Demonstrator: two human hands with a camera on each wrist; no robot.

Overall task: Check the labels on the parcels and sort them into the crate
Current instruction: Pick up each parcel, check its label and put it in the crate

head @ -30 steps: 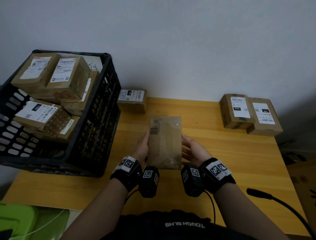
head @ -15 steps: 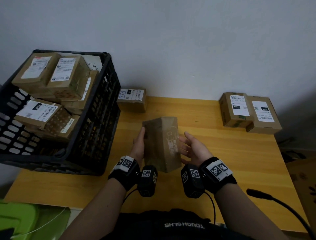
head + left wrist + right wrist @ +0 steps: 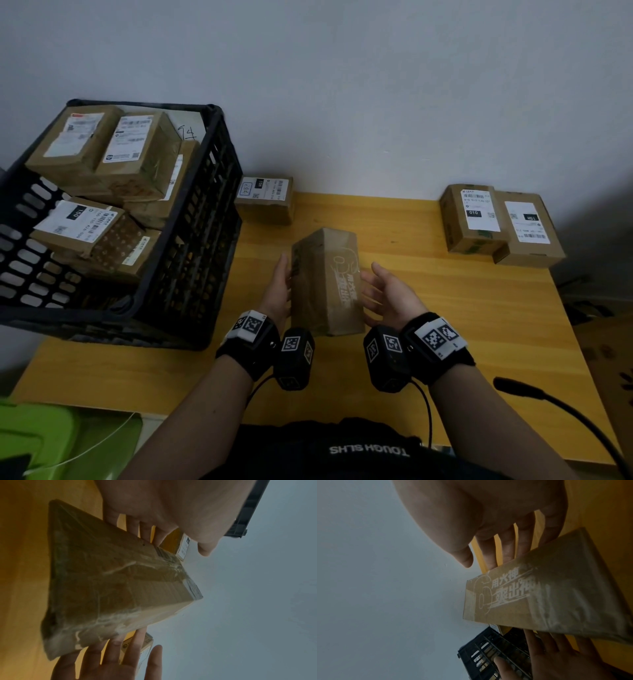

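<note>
Tape-wrapped cardboard parcel (image 3: 325,284) between my two hands, above the yellow wooden table (image 3: 445,308).

My left hand (image 3: 278,291) lies flat against its left face, fingers straight; my right hand (image 3: 387,296) spreads wide under its printed right side. The oblong box is glossy and creased. The slatted black crate (image 3: 191,246) stands just left of my left hand.

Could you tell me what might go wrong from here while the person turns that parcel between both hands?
1. The held parcel is only pressed between the straight fingers of the left hand and the right hand; its glossy wrap could slip and drop onto the table.
2. No shipping label shows on its visible faces, only print, so it might be missorted.
3. The crate is already piled high, so another parcel may sit unstably.
</note>
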